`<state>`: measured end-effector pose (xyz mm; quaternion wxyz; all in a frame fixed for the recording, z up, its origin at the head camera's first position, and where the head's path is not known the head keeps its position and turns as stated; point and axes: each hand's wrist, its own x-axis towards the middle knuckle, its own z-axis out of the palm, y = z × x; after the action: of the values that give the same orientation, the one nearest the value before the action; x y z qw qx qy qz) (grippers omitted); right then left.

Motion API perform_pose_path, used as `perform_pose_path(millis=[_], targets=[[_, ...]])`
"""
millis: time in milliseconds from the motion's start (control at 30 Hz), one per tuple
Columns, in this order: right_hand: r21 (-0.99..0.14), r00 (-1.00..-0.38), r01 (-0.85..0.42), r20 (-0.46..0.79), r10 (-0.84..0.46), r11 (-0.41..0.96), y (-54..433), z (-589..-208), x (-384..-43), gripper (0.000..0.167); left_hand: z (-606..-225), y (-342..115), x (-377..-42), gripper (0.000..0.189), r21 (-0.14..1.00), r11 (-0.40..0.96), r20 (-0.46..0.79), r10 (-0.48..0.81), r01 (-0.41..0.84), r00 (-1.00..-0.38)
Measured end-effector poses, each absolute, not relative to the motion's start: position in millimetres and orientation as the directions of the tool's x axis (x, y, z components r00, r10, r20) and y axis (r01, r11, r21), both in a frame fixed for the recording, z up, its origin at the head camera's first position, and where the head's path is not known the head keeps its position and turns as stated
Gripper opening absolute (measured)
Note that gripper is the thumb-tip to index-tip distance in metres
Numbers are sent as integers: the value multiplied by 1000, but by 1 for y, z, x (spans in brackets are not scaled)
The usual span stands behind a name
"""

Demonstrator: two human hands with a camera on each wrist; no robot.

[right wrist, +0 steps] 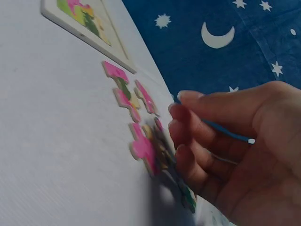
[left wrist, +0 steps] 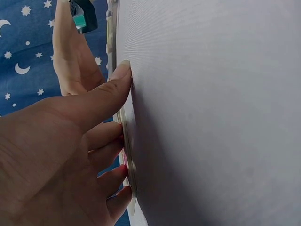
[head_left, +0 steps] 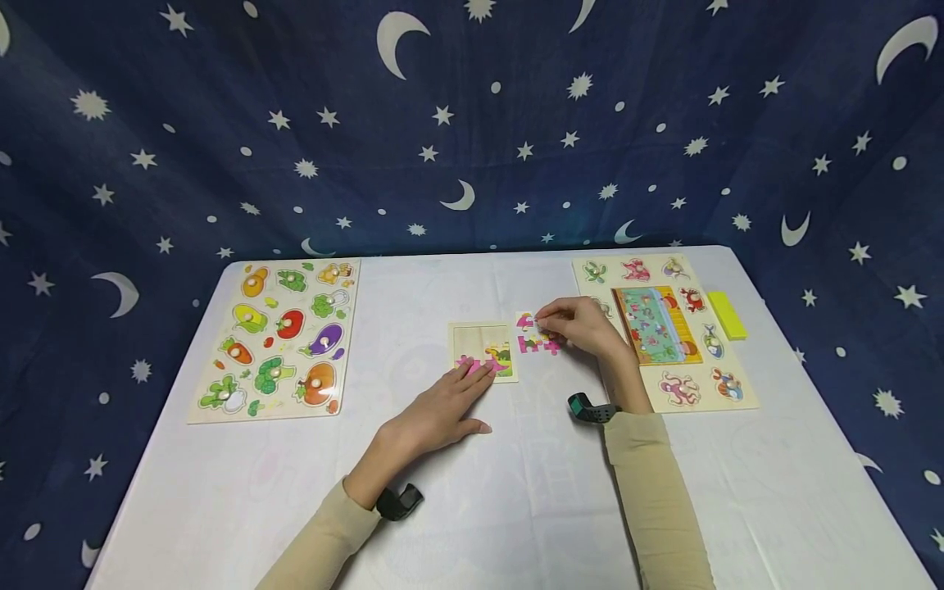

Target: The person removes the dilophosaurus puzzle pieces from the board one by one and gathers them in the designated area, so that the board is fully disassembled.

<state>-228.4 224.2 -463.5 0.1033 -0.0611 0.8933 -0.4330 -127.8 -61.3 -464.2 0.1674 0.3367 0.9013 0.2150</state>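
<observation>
My left hand (head_left: 435, 414) lies over the lower edge of a small square wooden puzzle tray (head_left: 479, 337), its fingertips on the pink pieces fitted along the bottom. A green and yellow piece (head_left: 501, 356) sits in the tray's lower right corner; the upper part shows bare wood. Just right of the tray lie several loose jigsaw pieces (head_left: 529, 344), pink with green and yellow. My right hand (head_left: 583, 326) hovers at these pieces, fingers loosely bent. In the right wrist view, thumb and fingertips are close together with nothing visible between them, beside a pink piece (right wrist: 143, 146).
A vegetable peg board (head_left: 276, 340) lies at the left. On the right, a sea-animal board (head_left: 696, 393) carries a rectangular picture puzzle (head_left: 652, 326), with a yellow block (head_left: 727, 315) by its right edge. A star-patterned curtain (head_left: 472, 147) hangs behind the white table (head_left: 501, 508).
</observation>
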Motion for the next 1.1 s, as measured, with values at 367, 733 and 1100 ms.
perform_pose_path(millis=[367,733,1100], targets=[[-806,-948,-32,-162,-274,591,204,-471,-227,18,-465,-62,-128,82,506,678,-149,678,534,-720],[-809,-929,-104,-128,-346,579,184,-472,-224,16,-465,-63,-127,82,505,681,-153,675,530,-722],[-735,-915,-216,-77,-396,643,171,-476,-222,17,-464,-63,-128,82,498,680,-151,680,539,-718]])
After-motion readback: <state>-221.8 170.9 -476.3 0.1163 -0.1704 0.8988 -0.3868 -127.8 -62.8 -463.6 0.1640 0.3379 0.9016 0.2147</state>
